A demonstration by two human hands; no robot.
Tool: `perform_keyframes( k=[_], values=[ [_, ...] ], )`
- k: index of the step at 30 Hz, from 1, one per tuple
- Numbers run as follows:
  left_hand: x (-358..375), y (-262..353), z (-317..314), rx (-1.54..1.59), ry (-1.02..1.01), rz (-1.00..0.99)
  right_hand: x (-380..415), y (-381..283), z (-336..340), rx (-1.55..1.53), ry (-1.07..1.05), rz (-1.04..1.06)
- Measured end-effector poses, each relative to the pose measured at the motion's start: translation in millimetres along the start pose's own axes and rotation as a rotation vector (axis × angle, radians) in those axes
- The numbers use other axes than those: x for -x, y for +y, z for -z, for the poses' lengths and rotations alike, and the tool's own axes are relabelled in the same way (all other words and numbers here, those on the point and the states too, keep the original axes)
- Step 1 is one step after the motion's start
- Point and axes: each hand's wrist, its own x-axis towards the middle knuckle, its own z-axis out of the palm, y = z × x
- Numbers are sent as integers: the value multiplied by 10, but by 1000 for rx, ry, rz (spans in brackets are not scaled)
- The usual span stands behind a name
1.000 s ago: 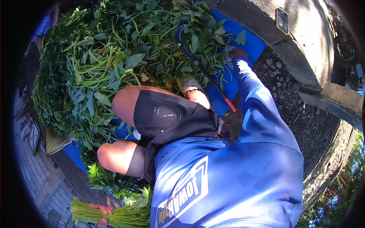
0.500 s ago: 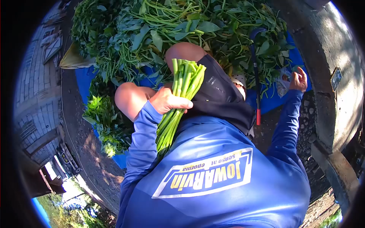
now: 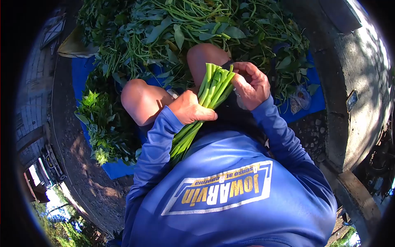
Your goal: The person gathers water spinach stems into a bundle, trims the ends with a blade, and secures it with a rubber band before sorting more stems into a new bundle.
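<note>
Where the stems narrow toward the lap, the left hand [image 3: 190,109] is closed around the bunch [image 3: 214,86], its thumb laid across the front. The cut ends stick out above that grip, tilted up and to the right, while the lower stems slant down-left from the fist to the shirt [image 3: 230,173]. The right hand [image 3: 254,87] is at the right side of the cut ends, thumb and fingers curled beside them; whether it pinches a stem, I cannot tell. The bunch is in front of the knees [image 3: 142,101]. Beyond them, the pile [image 3: 164,31] of leafy greens lies on a blue sheet [image 3: 316,78], with a plastic bag [image 3: 301,98] near its right edge.
</note>
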Motion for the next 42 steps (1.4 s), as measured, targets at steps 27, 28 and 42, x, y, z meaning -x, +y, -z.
perform_keyframes(
  k=[27, 28, 42],
  values=[
    [-181, -280, 85, 233, -145, -189, 16, -478, -516, -529, -61, -330],
    [-160, -239, 163, 198, -123, -116, -55, -456, -538, -469, -91, -358],
    [-38, -375, 124, -189, -3, -494, 82, -439, -518, -698, -360, -308]
  ],
)
